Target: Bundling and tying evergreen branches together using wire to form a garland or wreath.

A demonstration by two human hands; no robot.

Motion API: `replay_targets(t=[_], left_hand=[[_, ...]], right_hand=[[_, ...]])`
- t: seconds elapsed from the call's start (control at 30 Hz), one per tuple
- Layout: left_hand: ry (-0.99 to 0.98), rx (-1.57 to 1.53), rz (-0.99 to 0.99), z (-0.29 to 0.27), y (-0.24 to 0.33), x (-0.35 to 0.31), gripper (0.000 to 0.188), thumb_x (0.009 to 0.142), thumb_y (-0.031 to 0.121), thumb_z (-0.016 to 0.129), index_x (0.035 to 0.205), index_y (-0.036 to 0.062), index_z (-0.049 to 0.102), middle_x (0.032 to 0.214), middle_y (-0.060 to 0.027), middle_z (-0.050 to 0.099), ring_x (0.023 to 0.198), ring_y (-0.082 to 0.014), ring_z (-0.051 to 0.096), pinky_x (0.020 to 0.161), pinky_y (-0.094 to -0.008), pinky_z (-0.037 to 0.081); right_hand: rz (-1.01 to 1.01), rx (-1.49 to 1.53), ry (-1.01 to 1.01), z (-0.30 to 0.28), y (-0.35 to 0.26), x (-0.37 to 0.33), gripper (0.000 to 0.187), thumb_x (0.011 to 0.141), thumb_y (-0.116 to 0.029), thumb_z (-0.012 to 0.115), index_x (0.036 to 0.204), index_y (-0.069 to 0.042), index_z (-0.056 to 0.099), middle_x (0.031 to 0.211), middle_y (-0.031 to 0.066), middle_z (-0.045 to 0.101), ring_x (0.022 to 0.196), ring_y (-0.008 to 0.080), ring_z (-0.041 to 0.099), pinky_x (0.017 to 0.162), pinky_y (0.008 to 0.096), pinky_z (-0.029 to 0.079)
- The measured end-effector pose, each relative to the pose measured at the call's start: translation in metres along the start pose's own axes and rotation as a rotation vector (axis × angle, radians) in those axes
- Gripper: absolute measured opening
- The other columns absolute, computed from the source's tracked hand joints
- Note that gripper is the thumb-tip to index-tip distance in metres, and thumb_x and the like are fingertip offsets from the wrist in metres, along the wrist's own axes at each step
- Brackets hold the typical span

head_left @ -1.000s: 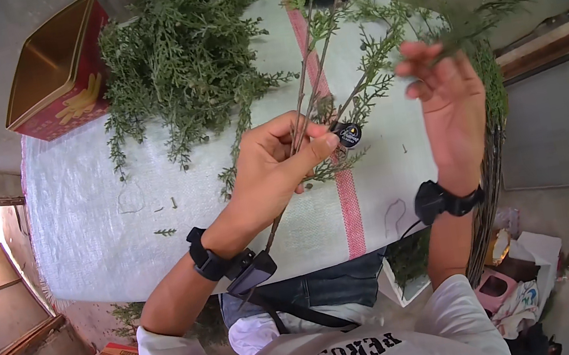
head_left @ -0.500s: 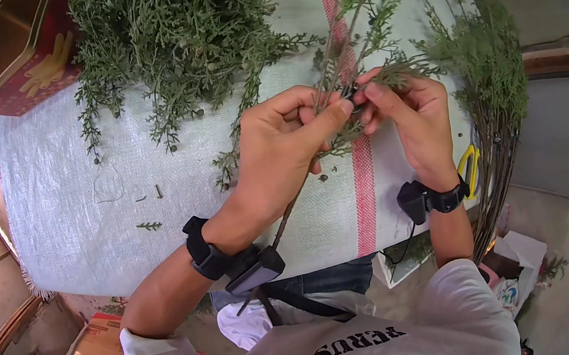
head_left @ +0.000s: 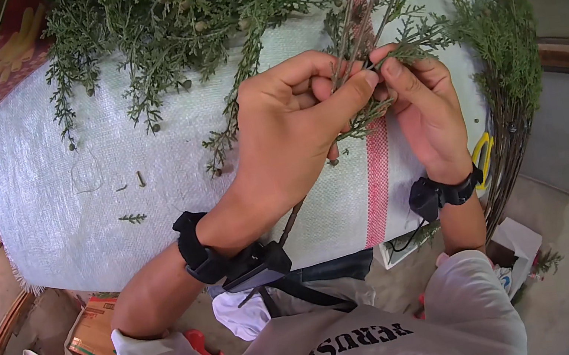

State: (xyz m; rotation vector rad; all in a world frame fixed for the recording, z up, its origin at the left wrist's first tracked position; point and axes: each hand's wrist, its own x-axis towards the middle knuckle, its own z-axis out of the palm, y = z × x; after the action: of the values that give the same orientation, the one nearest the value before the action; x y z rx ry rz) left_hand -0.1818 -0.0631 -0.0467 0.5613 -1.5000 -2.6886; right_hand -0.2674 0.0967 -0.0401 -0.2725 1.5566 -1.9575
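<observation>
My left hand (head_left: 294, 123) is closed round the thin brown stems of a green conifer branch (head_left: 292, 221), whose lower end slants down past my left wrist. Its twigs and leafy sprigs rise beyond my fingers. Close against it, my right hand (head_left: 430, 104) pinches a side sprig (head_left: 412, 43) between thumb and fingers, near where it meets the stems. The exact pinch point is partly hidden by my fingertips. Both wrists wear black straps with small devices.
A white woven sack with a red stripe (head_left: 375, 162) covers the work surface. Cut greenery (head_left: 164, 40) lies at the far left beside a red tin (head_left: 8, 54). On the right are a bundle of long-stemmed branches (head_left: 505, 58) and yellow-handled scissors (head_left: 484, 155). A cardboard box (head_left: 92, 334) stands lower left.
The whole view has shifted a little and the hands look slightly larger. Both hands stay together on the same branch, with the right fingers only slightly moved.
</observation>
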Motion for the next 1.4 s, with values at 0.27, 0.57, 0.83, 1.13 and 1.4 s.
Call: replay_targets(t=[0.27,0.57,0.83,1.13,1.4], left_hand=[[-0.014,-0.023,0.005,0.001,0.000,-0.001,0.016,0.087,0.015,0.075,0.094,0.0009,0.070,0.064,0.0064,0.053,0.052,0.0005,0.050,0.039,-0.0153,0.036],[-0.009,0.008,0.031,0.002,0.001,0.000,0.010,0.088,0.008,0.071,0.085,0.0001,0.066,0.061,0.0061,0.052,0.050,0.0012,0.046,0.038,-0.0172,0.034],[-0.023,0.012,0.028,0.000,-0.001,0.000,0.012,0.088,0.011,0.072,0.087,0.0001,0.068,0.061,0.0059,0.052,0.050,0.0008,0.048,0.038,-0.0167,0.036],[-0.053,-0.024,-0.003,-0.004,-0.003,0.001,0.010,0.088,0.011,0.073,0.091,0.0016,0.069,0.065,0.0055,0.055,0.053,0.0003,0.052,0.039,-0.0156,0.038],[-0.062,-0.027,-0.034,-0.002,0.001,-0.001,0.011,0.089,0.009,0.071,0.096,0.0015,0.068,0.068,0.0053,0.057,0.056,0.0007,0.052,0.041,-0.0154,0.039]], right_hand=[[-0.026,0.038,0.024,0.001,0.001,-0.002,0.022,0.093,-0.011,0.066,0.112,0.001,0.067,0.097,0.0059,0.069,0.076,0.0092,0.061,0.062,0.0244,0.051],[-0.054,-0.011,0.038,-0.001,0.001,-0.001,0.023,0.093,-0.011,0.066,0.112,0.001,0.067,0.093,0.0065,0.070,0.073,0.0093,0.062,0.063,0.0239,0.051],[-0.141,-0.150,0.046,0.000,0.000,-0.003,0.019,0.091,-0.006,0.067,0.109,0.001,0.068,0.101,0.0090,0.070,0.076,0.0103,0.064,0.068,0.0247,0.053],[-0.128,-0.197,0.062,0.004,0.002,-0.004,0.018,0.090,-0.004,0.068,0.106,0.002,0.067,0.106,0.0091,0.067,0.088,0.0129,0.064,0.073,0.0267,0.052],[-0.095,-0.158,0.071,0.003,-0.006,-0.004,0.023,0.085,-0.002,0.071,0.107,0.003,0.064,0.105,0.0098,0.068,0.090,0.0142,0.065,0.076,0.0268,0.054]])
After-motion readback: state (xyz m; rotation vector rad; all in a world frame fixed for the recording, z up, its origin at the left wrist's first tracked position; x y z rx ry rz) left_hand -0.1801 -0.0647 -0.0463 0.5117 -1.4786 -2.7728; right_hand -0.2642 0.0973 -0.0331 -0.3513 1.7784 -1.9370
